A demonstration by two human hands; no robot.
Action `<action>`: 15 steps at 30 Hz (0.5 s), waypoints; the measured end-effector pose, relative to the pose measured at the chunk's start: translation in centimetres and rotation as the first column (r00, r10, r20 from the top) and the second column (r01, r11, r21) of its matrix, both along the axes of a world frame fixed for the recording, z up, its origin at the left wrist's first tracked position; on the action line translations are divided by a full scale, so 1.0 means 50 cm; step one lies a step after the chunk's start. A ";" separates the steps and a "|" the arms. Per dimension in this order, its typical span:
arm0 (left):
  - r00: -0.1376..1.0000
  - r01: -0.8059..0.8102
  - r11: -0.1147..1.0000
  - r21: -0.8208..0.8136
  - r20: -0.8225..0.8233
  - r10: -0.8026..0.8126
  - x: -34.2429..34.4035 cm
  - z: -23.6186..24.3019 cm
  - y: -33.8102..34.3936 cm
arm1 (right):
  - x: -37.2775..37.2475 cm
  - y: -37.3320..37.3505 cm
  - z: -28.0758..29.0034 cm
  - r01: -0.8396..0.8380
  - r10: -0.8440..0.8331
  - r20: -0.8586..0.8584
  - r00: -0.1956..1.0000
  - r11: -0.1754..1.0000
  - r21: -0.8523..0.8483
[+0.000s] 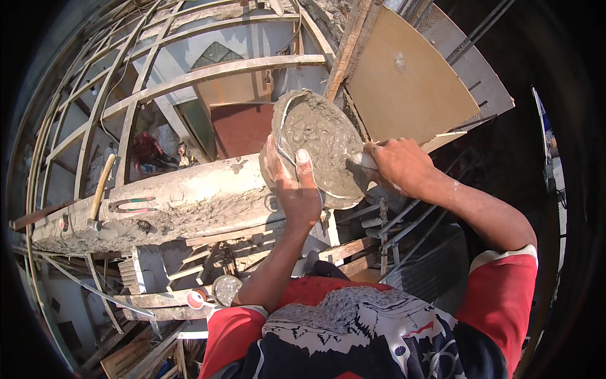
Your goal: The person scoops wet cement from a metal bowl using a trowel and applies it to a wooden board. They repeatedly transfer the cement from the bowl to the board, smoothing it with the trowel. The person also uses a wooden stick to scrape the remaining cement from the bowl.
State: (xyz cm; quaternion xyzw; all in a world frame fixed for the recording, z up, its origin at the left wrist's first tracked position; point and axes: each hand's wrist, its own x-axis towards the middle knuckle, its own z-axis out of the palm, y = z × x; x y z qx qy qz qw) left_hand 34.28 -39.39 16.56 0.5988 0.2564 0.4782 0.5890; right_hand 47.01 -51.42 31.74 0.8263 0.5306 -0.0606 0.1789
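A round bucket [341, 202] full of wet grey mortar [320, 136] is tilted in front of me, at the end of a rough concrete beam. My left hand [298, 192] is closed on the bucket's near left side, with the thumb on the rim beside the wire handle [282, 142]. At the right edge, my right hand [402, 165] is closed round the pale handle of a tool [362, 160] that points into the mortar. The rest of that tool is hidden, so I cannot tell its kind.
A hammer [101, 189] and pincers [134, 204] with red and green grips lie on the concrete beam [208, 189] at left. Wooden roof battens [214, 71] cross beyond it. A tan board [410, 69] stands at far right. Below are planks and a round container [226, 289].
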 end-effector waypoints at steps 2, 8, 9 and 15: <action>1.000 -0.005 0.999 0.054 -0.025 0.007 -0.009 0.002 0.005 | -0.004 0.004 0.004 0.023 -0.021 -0.067 0.998 1.000 0.020; 0.999 0.009 0.988 0.151 -0.040 -0.003 -0.004 -0.007 0.017 | -0.001 0.002 0.003 0.159 -0.155 -0.297 0.942 0.987 -0.012; 0.997 -0.008 0.989 0.145 -0.073 0.019 -0.001 -0.007 0.014 | 0.001 -0.008 -0.013 0.170 -0.160 -0.344 0.925 0.985 0.001; 0.980 0.090 0.996 -0.011 -0.179 -0.091 -0.016 -0.013 0.043 | 0.017 -0.046 -0.002 0.244 -0.161 -0.493 0.855 0.963 0.110</action>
